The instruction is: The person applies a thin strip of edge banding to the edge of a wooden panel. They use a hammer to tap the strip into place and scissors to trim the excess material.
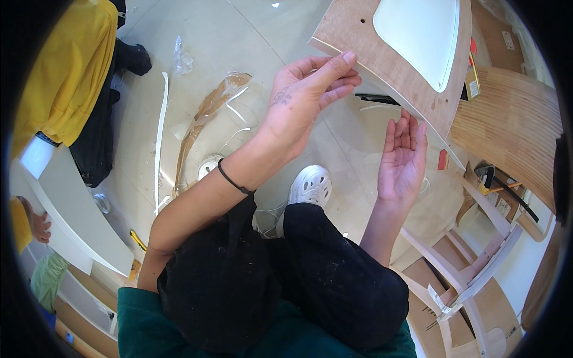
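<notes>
A pale wooden panel [346, 24] with a rounded white inset [415, 36] and a pale edge band [382, 85] reaches in from the upper right. My left hand [310, 95] is at its near edge, thumb on or just over the band and fingers curled; what they grip, if anything, is unclear. Lower right of it, my right hand [400, 158] is open, palm up, fingertips close under the band; contact cannot be made out. My white clogs [310, 182] show below my hands.
At left are another person in yellow [62, 71], white boards [89, 218] and a yellow cutter [137, 240]. A white strip [161, 131] and brown film [206, 107] lie on the floor [250, 36]. A wooden board [501, 131] and chair frame [483, 206] stand at right.
</notes>
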A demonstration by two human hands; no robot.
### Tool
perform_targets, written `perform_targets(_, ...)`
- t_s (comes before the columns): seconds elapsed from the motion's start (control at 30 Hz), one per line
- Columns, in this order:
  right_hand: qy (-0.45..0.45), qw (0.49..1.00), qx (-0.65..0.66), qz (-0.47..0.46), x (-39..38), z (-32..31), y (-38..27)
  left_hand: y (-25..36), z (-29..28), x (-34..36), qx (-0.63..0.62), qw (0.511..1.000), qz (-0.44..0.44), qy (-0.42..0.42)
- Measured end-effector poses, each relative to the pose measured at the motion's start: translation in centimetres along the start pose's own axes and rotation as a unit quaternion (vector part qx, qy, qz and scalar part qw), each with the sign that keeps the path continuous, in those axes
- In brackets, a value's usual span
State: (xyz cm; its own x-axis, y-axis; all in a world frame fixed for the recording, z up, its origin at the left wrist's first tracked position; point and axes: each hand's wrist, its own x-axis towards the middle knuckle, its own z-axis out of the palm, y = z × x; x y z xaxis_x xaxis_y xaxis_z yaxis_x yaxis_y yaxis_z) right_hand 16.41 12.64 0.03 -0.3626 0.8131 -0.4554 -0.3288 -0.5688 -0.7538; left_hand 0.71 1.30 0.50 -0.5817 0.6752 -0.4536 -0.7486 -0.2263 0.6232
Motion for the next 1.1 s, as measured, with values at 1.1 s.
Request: perform_targets(1.1, -0.003, 0.992, 0.125, -0.017, 0.35, -0.64, -0.22, -0.18, -0.04, 0.31, -0.025, 0.998, 0.049, 0.016)
